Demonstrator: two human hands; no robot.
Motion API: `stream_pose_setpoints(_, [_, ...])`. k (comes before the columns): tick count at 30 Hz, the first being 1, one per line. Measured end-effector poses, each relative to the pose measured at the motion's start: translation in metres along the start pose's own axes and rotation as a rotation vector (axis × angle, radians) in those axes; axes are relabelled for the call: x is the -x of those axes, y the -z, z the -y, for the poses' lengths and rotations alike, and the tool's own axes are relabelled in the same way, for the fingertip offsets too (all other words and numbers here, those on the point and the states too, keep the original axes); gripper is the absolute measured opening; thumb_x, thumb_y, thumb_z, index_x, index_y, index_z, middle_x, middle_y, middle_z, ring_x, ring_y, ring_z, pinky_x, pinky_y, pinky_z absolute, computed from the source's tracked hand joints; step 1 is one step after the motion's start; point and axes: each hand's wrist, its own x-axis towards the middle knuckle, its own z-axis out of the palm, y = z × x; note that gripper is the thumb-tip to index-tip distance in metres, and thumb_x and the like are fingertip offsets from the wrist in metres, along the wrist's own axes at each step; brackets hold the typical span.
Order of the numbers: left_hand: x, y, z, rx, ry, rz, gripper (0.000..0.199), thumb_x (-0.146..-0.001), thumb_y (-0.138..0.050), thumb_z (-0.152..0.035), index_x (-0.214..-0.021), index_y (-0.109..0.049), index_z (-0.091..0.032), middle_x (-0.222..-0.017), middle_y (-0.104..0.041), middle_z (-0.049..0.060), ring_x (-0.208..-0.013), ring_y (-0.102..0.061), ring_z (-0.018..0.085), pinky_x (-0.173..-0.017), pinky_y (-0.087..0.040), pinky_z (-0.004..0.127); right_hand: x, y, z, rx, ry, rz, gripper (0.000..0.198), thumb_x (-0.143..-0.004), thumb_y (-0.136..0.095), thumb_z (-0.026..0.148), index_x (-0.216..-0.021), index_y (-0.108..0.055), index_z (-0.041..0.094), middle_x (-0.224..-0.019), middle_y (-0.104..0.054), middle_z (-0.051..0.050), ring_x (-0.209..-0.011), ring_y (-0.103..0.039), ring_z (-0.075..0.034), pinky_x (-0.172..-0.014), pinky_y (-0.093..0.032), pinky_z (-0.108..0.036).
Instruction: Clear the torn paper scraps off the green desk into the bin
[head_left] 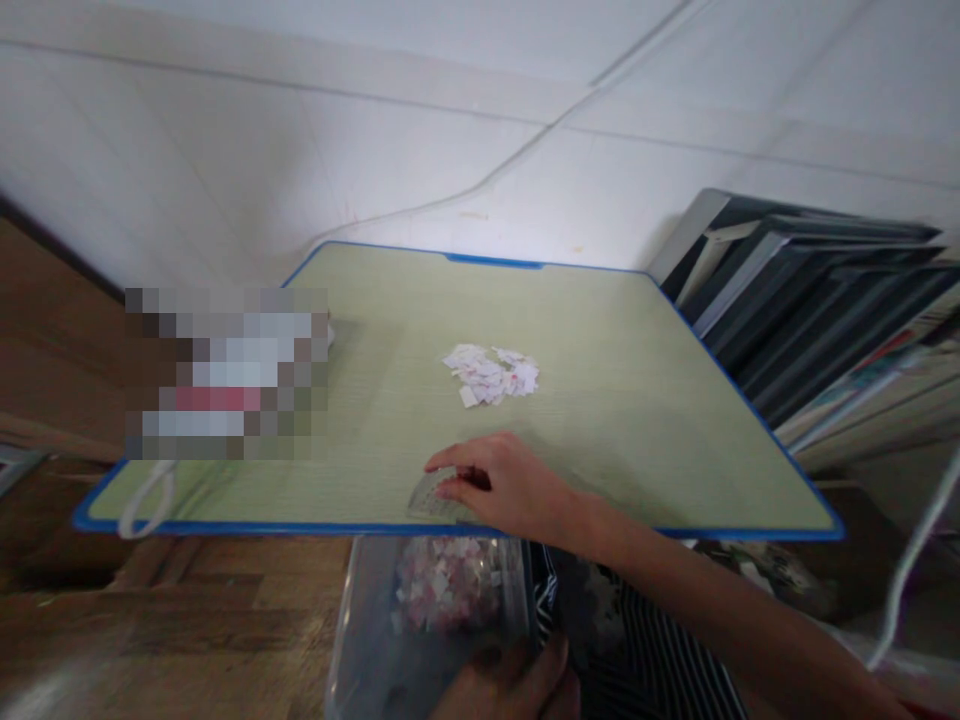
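My right hand (514, 485) is at the near edge of the pale green tabletop (360, 400), fingers curled and pinched. It holds a thin, clear, curved piece of plastic with markings, which looks like a protractor (427, 492). Beyond it on the table lies a small pile of torn white paper scraps (491, 375). Under the table edge is a clear plastic box (360, 620) with many white and pinkish paper scraps (446, 585) in it. Low in the view, my left hand (517, 685) is closed at the box's near right side; its fingertips are partly hidden.
A blurred-out object (232, 375) with a white strap loop (146, 505) stands on the table's left side. Dark flat panels or folders (817, 290) lean at the right. A white cable (517, 155) runs along the wall behind. Wooden flooring (225, 620) shows lower left.
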Motion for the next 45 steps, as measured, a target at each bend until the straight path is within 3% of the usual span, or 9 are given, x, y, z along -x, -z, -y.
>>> stream_pose_setpoints(6, [-0.004, 0.006, 0.001, -0.017, -0.015, 0.153, 0.017, -0.082, -0.059, -0.017, -0.099, -0.06, -0.018, -0.101, -0.07, 0.005, -0.055, -0.066, 0.016, -0.038, -0.052, 0.024, 0.006, -0.003, 0.007, 0.025, 0.289, 0.188, 0.023, -0.088, -0.054, 0.019, -0.105, -0.068, 0.011, -0.097, -0.073, -0.009, -0.087, -0.065, -0.015, -0.076, -0.045, -0.024])
stream_pose_setpoints(13, [-0.013, 0.019, 0.005, 0.01, -0.028, 0.187, 0.019, -0.077, -0.067, -0.02, -0.096, -0.062, -0.019, -0.107, -0.068, 0.002, -0.055, -0.066, 0.016, -0.036, -0.051, 0.024, 0.022, 0.013, -0.006, 0.136, 0.197, -0.093, 0.025, -0.09, -0.048, 0.022, -0.105, -0.067, 0.014, -0.093, -0.073, -0.008, -0.082, -0.065, -0.016, -0.073, -0.046, -0.028])
stream_pose_setpoints(18, [-0.011, 0.019, 0.008, 0.024, -0.036, 0.197, 0.012, -0.088, -0.054, -0.019, -0.097, -0.061, -0.018, -0.101, -0.07, 0.003, -0.052, -0.064, 0.015, -0.035, -0.049, 0.024, 0.029, 0.009, -0.005, 0.154, 0.254, -0.055, 0.025, -0.091, -0.045, 0.022, -0.103, -0.067, 0.015, -0.082, -0.071, -0.005, -0.074, -0.063, -0.013, -0.067, -0.044, -0.025])
stream_pose_setpoints(23, [-0.002, 0.007, 0.004, 0.062, 0.017, 0.197, 0.016, -0.091, -0.05, -0.021, -0.106, -0.057, -0.02, -0.108, -0.067, 0.002, -0.067, -0.066, 0.016, -0.048, -0.054, 0.024, 0.032, 0.003, 0.007, 0.308, 0.351, -0.007, 0.021, -0.09, -0.045, 0.018, -0.094, -0.065, 0.014, -0.074, -0.068, -0.003, -0.063, -0.058, -0.012, -0.057, -0.038, -0.025])
stream_pose_setpoints(28, [-0.002, 0.0, 0.001, 0.129, 0.111, 0.163, 0.016, -0.09, -0.049, -0.018, -0.104, -0.057, -0.022, -0.096, -0.068, -0.001, -0.067, -0.065, 0.015, -0.048, -0.052, 0.024, 0.037, -0.008, 0.012, 0.56, 0.502, 0.006, 0.011, -0.086, -0.051, 0.013, -0.091, -0.061, 0.012, -0.068, -0.065, -0.001, -0.057, -0.052, -0.014, -0.049, -0.032, -0.029])
stream_pose_setpoints(31, [-0.004, 0.0, 0.0, 0.139, 0.142, 0.156, 0.013, -0.088, -0.051, -0.018, -0.099, -0.058, -0.021, -0.085, -0.068, -0.001, -0.061, -0.063, 0.016, -0.044, -0.048, 0.023, 0.042, -0.009, 0.015, 0.604, 0.541, 0.031, 0.009, -0.086, -0.053, 0.014, -0.092, -0.06, 0.012, -0.067, -0.065, 0.0, -0.056, -0.052, -0.014, -0.045, -0.031, -0.029])
stream_pose_setpoints(37, [-0.004, 0.005, 0.002, 0.089, 0.051, 0.209, 0.015, -0.089, -0.047, -0.015, -0.097, -0.059, -0.02, -0.09, -0.068, 0.0, -0.061, -0.063, 0.016, -0.042, -0.046, 0.024, 0.043, -0.007, 0.013, 0.626, 0.631, -0.085, 0.017, -0.09, -0.046, 0.014, -0.094, -0.062, 0.009, -0.063, -0.063, 0.0, -0.054, -0.051, -0.014, -0.045, -0.035, -0.029])
stream_pose_setpoints(42, [0.006, -0.01, 0.0, 0.151, 0.25, 0.211, 0.029, -0.093, -0.044, -0.028, -0.119, -0.054, -0.02, -0.091, -0.069, 0.005, -0.065, -0.065, 0.018, -0.052, -0.053, 0.025, 0.047, -0.026, 0.008, 0.688, 0.769, -0.056, 0.016, -0.085, -0.049, 0.014, -0.09, -0.063, 0.007, -0.061, -0.06, -0.002, -0.053, -0.052, -0.014, -0.043, -0.032, -0.028])
stream_pose_setpoints(45, [0.01, -0.02, -0.001, 0.149, 0.288, 0.165, 0.029, -0.091, -0.047, -0.029, -0.117, -0.056, -0.022, -0.085, -0.069, 0.005, -0.06, -0.064, 0.018, -0.048, -0.053, 0.025, 0.049, -0.014, 0.014, 0.637, 0.777, -0.061, 0.018, -0.088, -0.048, 0.016, -0.095, -0.063, 0.009, -0.06, -0.059, 0.0, -0.052, -0.051, -0.012, -0.043, -0.032, -0.027])
